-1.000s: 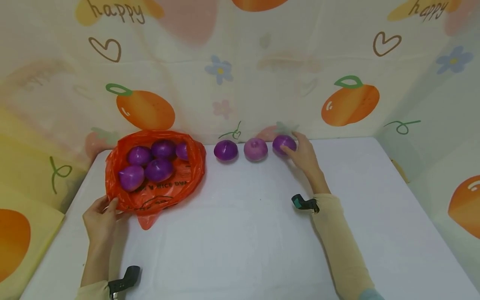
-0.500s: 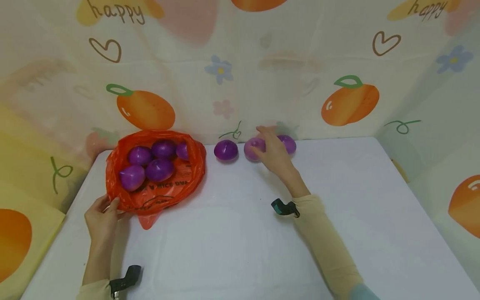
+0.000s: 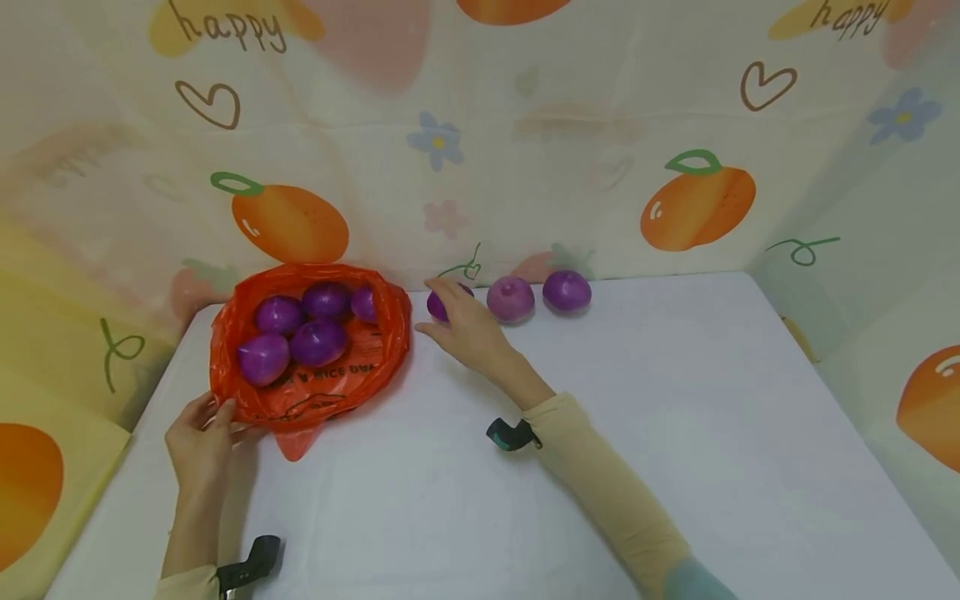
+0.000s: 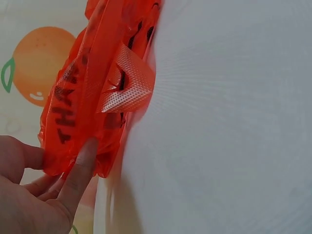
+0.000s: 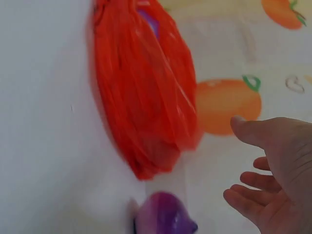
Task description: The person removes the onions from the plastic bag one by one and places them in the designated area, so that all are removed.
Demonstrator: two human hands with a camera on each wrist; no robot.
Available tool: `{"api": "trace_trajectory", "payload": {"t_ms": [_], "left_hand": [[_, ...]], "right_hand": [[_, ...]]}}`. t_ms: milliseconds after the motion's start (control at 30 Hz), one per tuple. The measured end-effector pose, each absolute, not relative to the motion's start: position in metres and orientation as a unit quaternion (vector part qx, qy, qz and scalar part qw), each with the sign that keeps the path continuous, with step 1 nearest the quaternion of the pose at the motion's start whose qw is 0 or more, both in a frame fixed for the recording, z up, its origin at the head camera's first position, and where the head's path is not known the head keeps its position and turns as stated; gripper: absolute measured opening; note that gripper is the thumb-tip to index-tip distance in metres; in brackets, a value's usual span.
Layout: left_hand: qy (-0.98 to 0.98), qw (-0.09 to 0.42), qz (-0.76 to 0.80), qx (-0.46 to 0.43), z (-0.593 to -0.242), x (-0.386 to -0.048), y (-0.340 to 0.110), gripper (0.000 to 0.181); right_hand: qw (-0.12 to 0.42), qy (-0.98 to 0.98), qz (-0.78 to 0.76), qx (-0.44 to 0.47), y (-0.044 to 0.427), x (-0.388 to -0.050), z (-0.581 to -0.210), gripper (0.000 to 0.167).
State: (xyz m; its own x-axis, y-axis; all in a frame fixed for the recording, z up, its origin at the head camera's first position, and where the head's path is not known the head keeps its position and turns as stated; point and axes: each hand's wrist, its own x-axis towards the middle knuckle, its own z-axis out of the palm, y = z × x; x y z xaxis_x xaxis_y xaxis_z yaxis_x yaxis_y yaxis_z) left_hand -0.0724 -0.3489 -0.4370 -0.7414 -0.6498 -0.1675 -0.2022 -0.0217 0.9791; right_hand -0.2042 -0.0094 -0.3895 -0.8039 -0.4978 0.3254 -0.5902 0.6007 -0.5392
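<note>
A red plastic bag (image 3: 396,337) lies with its mouth spread wide at the table's left, holding several purple onions (image 3: 318,342). My left hand (image 3: 202,446) grips the bag's near left rim; in the left wrist view its thumb and fingers pinch the plastic (image 4: 73,122). To the bag's right, three onions sit in a row: a dark one (image 3: 437,308), a paler one (image 3: 511,300) and another purple one (image 3: 567,292). Over the dark onion, partly covering it, is my right hand (image 3: 480,333), fingers apart. In the right wrist view that hand (image 5: 287,180) holds nothing, beside the onion (image 5: 163,219).
The white table (image 3: 420,500) stretches in front of and to the right of the onions. Behind its far edge hangs a patterned cloth (image 3: 570,183) with oranges and flowers. Each wrist wears a small black camera mount (image 3: 512,434).
My right hand has moved left along the row, from the rightmost onion past the pale one to the dark one. The onions stay in place. My left hand keeps holding the bag's rim.
</note>
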Motion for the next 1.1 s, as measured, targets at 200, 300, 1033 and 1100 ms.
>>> {"api": "trace_trajectory", "payload": {"t_ms": [200, 300, 1033, 1100], "left_hand": [[-0.661, 0.184, -0.656, 0.315, -0.435, -0.073, -0.348, 0.044], [-0.657, 0.185, -0.66, 0.314, -0.435, -0.073, -0.349, 0.041], [-0.672, 0.162, -0.652, 0.311, -0.436, -0.07, -0.349, 0.038], [-0.676, 0.162, -0.648, 0.31, -0.436, -0.071, -0.349, 0.038]], "right_hand": [[0.044, -0.872, 0.343, 0.346, -0.049, -0.195, -0.387, 0.068], [0.026, -0.863, 0.369, 0.345, -0.07, -0.193, -0.389, 0.07], [-0.054, -0.938, 0.303, 0.158, -0.186, -0.186, -0.423, 0.09], [-0.053, -0.939, 0.307, 0.144, -0.19, -0.188, -0.425, 0.093]]}}
